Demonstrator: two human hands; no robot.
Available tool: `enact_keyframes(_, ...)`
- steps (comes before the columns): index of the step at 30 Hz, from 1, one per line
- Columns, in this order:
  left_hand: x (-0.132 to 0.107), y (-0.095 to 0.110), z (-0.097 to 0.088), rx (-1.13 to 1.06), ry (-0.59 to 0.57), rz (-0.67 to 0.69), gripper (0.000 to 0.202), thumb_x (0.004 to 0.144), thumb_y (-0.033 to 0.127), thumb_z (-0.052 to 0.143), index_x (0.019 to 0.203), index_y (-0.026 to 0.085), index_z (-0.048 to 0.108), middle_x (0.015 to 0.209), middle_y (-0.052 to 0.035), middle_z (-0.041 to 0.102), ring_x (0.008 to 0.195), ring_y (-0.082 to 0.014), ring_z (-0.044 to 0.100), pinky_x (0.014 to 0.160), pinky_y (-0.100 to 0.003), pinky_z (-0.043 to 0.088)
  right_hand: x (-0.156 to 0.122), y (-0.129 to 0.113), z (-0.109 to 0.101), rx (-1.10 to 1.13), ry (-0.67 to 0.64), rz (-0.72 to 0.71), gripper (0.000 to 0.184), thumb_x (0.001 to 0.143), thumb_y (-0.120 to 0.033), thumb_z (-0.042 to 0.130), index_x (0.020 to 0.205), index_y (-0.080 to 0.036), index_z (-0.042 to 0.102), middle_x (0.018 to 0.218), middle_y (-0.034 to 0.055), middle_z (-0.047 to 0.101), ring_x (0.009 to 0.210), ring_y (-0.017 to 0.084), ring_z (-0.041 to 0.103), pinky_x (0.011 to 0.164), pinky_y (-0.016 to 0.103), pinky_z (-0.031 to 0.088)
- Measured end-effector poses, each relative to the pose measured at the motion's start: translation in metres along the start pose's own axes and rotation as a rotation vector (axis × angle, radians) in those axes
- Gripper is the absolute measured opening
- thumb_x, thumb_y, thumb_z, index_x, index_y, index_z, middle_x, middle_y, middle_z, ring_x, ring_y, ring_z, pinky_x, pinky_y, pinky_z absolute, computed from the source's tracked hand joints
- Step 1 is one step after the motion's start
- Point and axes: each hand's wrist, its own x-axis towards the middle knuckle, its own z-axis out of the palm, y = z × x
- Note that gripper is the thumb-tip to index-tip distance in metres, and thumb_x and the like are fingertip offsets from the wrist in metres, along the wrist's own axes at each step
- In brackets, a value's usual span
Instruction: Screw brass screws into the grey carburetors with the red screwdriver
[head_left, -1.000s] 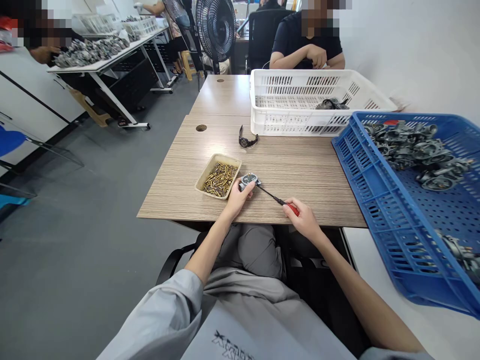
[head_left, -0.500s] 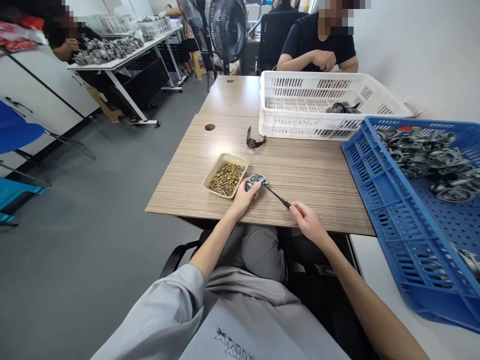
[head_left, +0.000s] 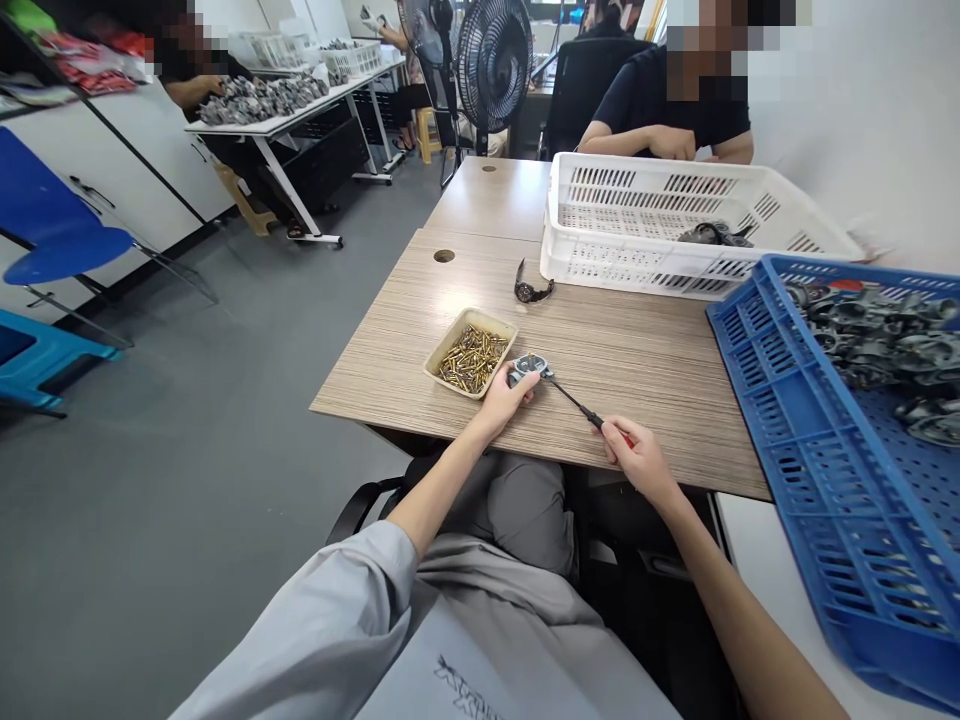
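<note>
Resting on a striped wood-grain table [head_left: 637, 350], a small grey cast-metal part [head_left: 529, 368] with rounded lobes sits just beside a shallow beige tray [head_left: 437, 357] heaped with short brass screws [head_left: 472, 357]. The left hand [head_left: 504, 400] pinches this part from the near side, fingers curled against its edge and holding it down on the table. The right hand [head_left: 636, 459] is closed around the red handle of a thin screwdriver [head_left: 581, 405], whose dark shaft slants up and left so that its tip meets the top of the part. The part thus lies at the left fingertips and well ahead of the right fist, joined to it only by the shaft. One dark wristwatch [head_left: 533, 290] lies farther back. Two slotted plastic crates stand beyond: one white crate [head_left: 637, 262] holding a single dark metal piece, and one blue crate [head_left: 780, 420] with a pile of similar grey castings. A person in a dark shirt [head_left: 667, 110] sits across the table.
</note>
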Motion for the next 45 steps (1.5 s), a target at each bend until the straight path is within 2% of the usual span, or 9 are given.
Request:
enact_keyframes(6,0.000,0.001,-0.001,-0.028,-0.027,0.005,0.065,0.072,0.064,0.099,0.099,0.018,0.062,0.064,0.0061,0.062,0.058,-0.0082,0.051,0.058,-0.025,0.035,0.003,0.008,-0.007,-0.235,0.297,0.010,0.049,0.108,-0.067,0.054,0.099,-0.022,0.071,0.068,0.0009,0.060,0.063,0.021,0.055,0.064,0.034,0.042)
enact_keyframes(11,0.002,0.003,-0.003,-0.044,-0.075,-0.014,0.070,0.070,0.072,0.098,0.096,0.018,0.062,0.064,0.0054,0.061,0.057,-0.0081,0.050,0.057,-0.024,0.035,0.026,0.009,-0.002,-0.637,0.378,0.093,0.040,0.105,-0.056,0.058,0.116,-0.023,0.076,0.106,0.0142,0.078,0.100,0.034,0.068,0.088,0.043,0.050)
enact_keyframes(15,0.004,0.004,-0.005,-0.028,-0.136,-0.011,0.070,0.073,0.076,0.094,0.095,0.016,0.066,0.073,0.0007,0.067,0.056,-0.0066,0.047,0.054,-0.024,0.033,0.045,-0.011,0.017,-0.611,0.476,-0.084,0.045,0.102,-0.052,0.063,0.130,-0.018,0.075,0.136,0.0227,0.070,0.130,0.040,0.060,0.116,0.057,0.046)
enact_keyframes(20,0.005,0.006,-0.008,-0.058,-0.268,-0.076,0.054,0.080,0.062,0.091,0.094,0.016,0.066,0.076,0.0022,0.064,0.056,-0.0065,0.045,0.053,-0.022,0.034,0.057,-0.045,0.052,-0.224,0.173,-0.354,0.078,0.096,-0.054,0.084,0.160,-0.019,0.057,0.158,0.0192,0.062,0.146,0.032,0.059,0.126,0.047,0.045)
enact_keyframes(26,0.007,0.008,-0.011,-0.033,-0.383,-0.196,0.048,0.075,0.050,0.093,0.097,0.018,0.066,0.071,0.0072,0.057,0.054,-0.0071,0.048,0.052,-0.019,0.042,0.073,-0.053,0.070,-0.205,0.065,-0.319,0.061,0.091,-0.046,0.094,0.138,-0.017,0.069,0.135,0.0136,0.074,0.131,0.029,0.069,0.117,0.040,0.051)
enact_keyframes(32,0.005,0.007,-0.007,0.024,-0.474,-0.215,0.051,0.079,0.061,0.089,0.093,0.019,0.062,0.065,0.0075,0.056,0.053,-0.0096,0.050,0.053,-0.022,0.045,0.070,-0.047,0.067,-0.229,0.145,-0.266,0.052,0.085,-0.041,0.100,0.121,-0.018,0.071,0.122,0.0087,0.075,0.120,0.025,0.071,0.111,0.034,0.052)
enact_keyframes(37,0.004,0.009,-0.003,0.035,-0.478,-0.221,0.074,0.074,0.069,0.093,0.124,0.023,0.064,0.083,0.0042,0.071,0.059,-0.0136,0.062,0.054,-0.024,0.049,0.057,-0.047,0.060,-0.057,0.243,-0.137,0.047,0.083,-0.050,0.100,0.109,-0.020,0.075,0.110,0.0026,0.077,0.110,0.022,0.071,0.099,0.029,0.053)
enact_keyframes(41,0.004,0.008,-0.003,0.109,-0.487,-0.219,0.082,0.076,0.075,0.090,0.131,0.022,0.063,0.090,-0.0032,0.080,0.062,-0.0152,0.065,0.058,-0.026,0.051,0.036,-0.057,0.041,0.150,0.304,-0.052,0.057,0.077,-0.059,0.101,0.111,-0.020,0.076,0.108,0.0009,0.079,0.106,0.021,0.073,0.093,0.027,0.055)
enact_keyframes(45,0.002,0.003,-0.006,0.190,-0.504,-0.118,0.068,0.082,0.068,0.090,0.125,0.021,0.067,0.099,-0.0075,0.084,0.066,-0.0138,0.067,0.064,-0.026,0.052,-0.008,-0.096,-0.009,0.148,0.406,-0.092,0.056,0.086,-0.062,0.093,0.120,-0.021,0.075,0.108,0.0018,0.078,0.099,0.020,0.074,0.089,0.030,0.059)
